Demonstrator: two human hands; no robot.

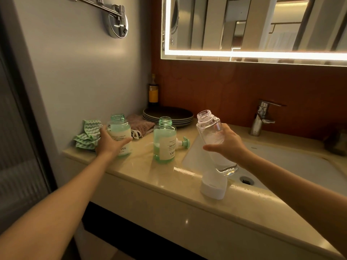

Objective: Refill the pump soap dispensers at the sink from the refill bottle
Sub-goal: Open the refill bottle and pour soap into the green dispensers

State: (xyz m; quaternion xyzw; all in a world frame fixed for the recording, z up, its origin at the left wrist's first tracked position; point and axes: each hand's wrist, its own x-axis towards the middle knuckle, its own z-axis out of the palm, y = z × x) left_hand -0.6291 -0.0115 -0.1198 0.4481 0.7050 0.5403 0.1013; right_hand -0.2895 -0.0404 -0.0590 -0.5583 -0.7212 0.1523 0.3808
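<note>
Two green soap dispensers stand uncapped on the beige counter (142, 177). My left hand (109, 142) grips the left dispenser (120, 132), which looks full of pale liquid. The middle dispenser (164, 141) stands free, with a green pump head (183, 142) lying behind it. My right hand (228, 145) holds the clear refill bottle (212, 132) tilted over the sink's left edge, mouth up and to the left, with only a little liquid at its bottom. Its white cap (213, 187) sits on the counter just below the bottle.
A white sink basin (293, 162) with a chrome faucet (262, 117) lies to the right. Stacked dark plates (168, 114), a brown cloth (139, 124), a green striped cloth (88, 134) and a dark bottle (153, 91) sit at the back left corner. A lit mirror (253, 25) hangs above.
</note>
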